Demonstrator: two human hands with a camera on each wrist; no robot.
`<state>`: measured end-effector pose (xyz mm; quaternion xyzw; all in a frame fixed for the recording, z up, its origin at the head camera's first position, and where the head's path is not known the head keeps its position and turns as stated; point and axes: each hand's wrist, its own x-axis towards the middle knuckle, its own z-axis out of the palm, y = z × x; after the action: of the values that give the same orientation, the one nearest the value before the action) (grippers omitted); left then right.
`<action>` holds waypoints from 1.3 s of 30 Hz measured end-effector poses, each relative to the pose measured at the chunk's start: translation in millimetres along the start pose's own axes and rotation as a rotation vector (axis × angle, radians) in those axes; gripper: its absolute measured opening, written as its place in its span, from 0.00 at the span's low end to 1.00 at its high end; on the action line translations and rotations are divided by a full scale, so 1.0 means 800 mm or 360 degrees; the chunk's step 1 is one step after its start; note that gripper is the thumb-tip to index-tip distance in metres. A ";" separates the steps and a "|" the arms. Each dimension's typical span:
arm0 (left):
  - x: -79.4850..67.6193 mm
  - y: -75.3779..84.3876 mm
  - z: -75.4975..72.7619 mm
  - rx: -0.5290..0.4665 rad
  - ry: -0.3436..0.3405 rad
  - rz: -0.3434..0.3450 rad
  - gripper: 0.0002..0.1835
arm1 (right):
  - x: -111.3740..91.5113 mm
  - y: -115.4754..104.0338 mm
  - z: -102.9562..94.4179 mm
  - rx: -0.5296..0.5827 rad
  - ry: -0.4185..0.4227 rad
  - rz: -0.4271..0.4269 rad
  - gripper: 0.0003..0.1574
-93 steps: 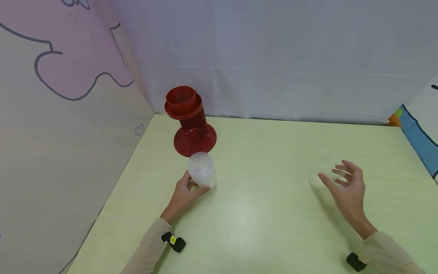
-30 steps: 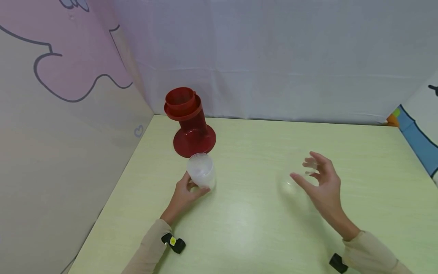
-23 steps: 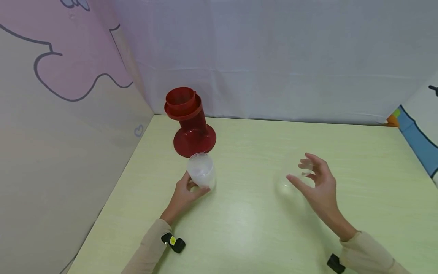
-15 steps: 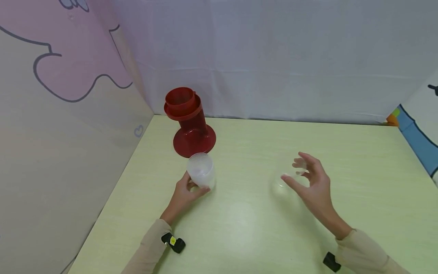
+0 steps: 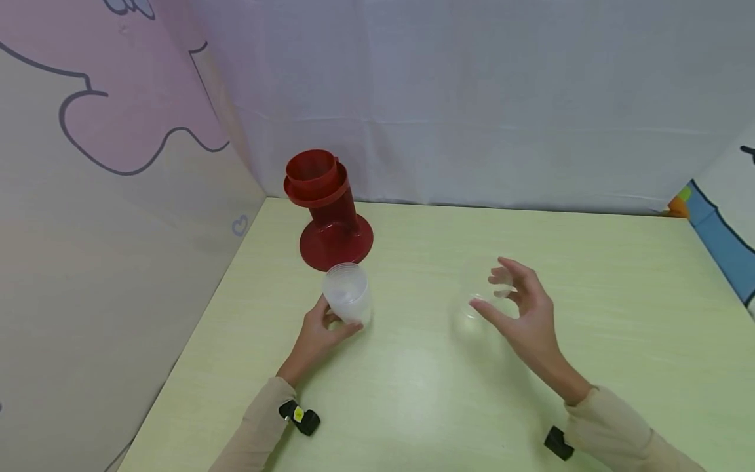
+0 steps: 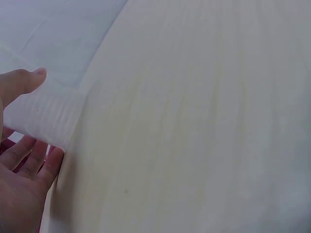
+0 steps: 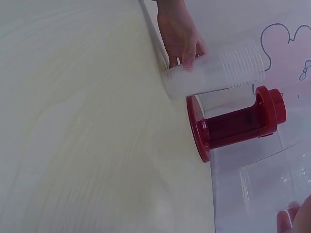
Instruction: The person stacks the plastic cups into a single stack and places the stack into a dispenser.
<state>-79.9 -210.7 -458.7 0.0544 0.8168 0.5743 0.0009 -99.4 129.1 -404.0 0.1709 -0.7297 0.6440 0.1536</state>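
Note:
My left hand (image 5: 315, 337) grips the lower part of a stack of nested, translucent plastic cups (image 5: 347, 288). The stack stands upright on the table, and its ridged rims show in the right wrist view, where the stack (image 7: 243, 65) rises beside the red stand. Farther right, my right hand (image 5: 527, 318) holds a clear plastic cylinder (image 7: 267, 179), thumb on one side and fingers curled on the other. It is so transparent that I cannot tell whether it has a bottom. A red plastic stand (image 5: 335, 239) with a round base and ring-shaped top is behind the cups.
A pale wood-grain table (image 5: 413, 406) lies under both hands. White sheeting (image 5: 472, 118) hangs along its back edge, and a wall with a pink cartoon print (image 5: 135, 98) borders the left side. Blue and orange print (image 5: 716, 229) shows at the far right.
My right hand has moved left across the table with the clear plastic cylinder, closer to the cups. My left hand, the cup stack and the red stand have stayed in place.

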 end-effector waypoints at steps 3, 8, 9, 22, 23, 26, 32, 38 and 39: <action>0.001 -0.001 0.000 -0.0002 -0.0003 0.0013 0.38 | 0.001 -0.001 0.003 -0.0005 -0.0003 -0.0004 0.46; 0.002 -0.001 0.000 -0.0015 0.0003 -0.0005 0.38 | 0.004 -0.003 0.010 0.0014 -0.0004 0.0001 0.46; 0.002 -0.001 0.000 -0.0016 0.0003 -0.0010 0.38 | 0.004 -0.002 0.011 0.0018 -0.0003 0.0003 0.46; 0.001 -0.002 0.001 -0.0006 0.0004 0.0003 0.37 | 0.010 -0.007 0.023 0.0022 -0.0061 0.0034 0.45; 0.001 -0.002 0.001 -0.0008 0.0003 -0.0007 0.37 | 0.010 -0.009 0.024 0.0031 -0.0059 0.0037 0.45; 0.005 -0.020 0.003 -0.0004 0.0026 -0.0003 0.38 | 0.012 -0.013 0.028 0.0047 -0.0057 0.0031 0.45; 0.010 -0.045 0.004 0.0019 0.0040 0.0029 0.39 | 0.015 -0.015 0.035 0.0079 -0.0087 0.0019 0.46; 0.008 -0.038 0.003 0.0017 0.0020 -0.0012 0.40 | 0.018 -0.019 0.043 0.0102 -0.0129 0.0024 0.46; 0.006 -0.032 0.003 0.0016 0.0018 -0.0014 0.39 | 0.018 -0.020 0.044 0.0107 -0.0135 0.0023 0.46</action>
<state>-87.1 -216.3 -483.1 0.0477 0.8200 0.5704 -0.0015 -105.6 91.5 -387.7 0.1978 -0.7146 0.6615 0.1121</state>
